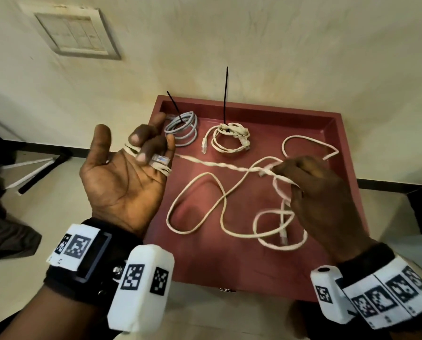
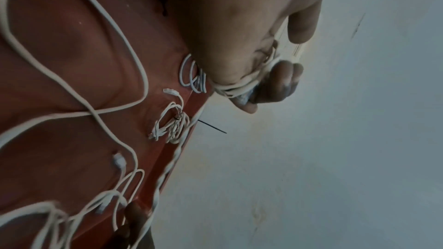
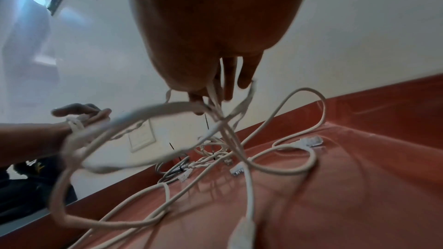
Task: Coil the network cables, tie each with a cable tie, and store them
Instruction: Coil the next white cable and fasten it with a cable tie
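Observation:
A thin twisted white cable (image 1: 219, 165) stretches taut between my hands above the red tray (image 1: 254, 111). My left hand (image 1: 136, 148) is palm up beside the tray's left edge. Its curled fingers have turns of this cable wound round them (image 2: 239, 86), with a clear plug (image 1: 159, 159) at the fingertips. My right hand (image 1: 310, 182) grips the cable's other part over the tray's right side (image 3: 210, 92). A loose thicker white cable (image 1: 197, 204) sprawls across the tray. At the tray's back lie a grey coil (image 1: 181, 128) and a white coil (image 1: 229, 138), each bound with a black cable tie (image 1: 226, 94).
The tray stands against a cream wall with a switch plate (image 1: 77, 35). Dark cloth (image 1: 6, 231) and a black-and-white frame (image 1: 38, 168) lie on the floor to the left. A dark skirting strip (image 1: 396, 185) runs behind the tray on the right.

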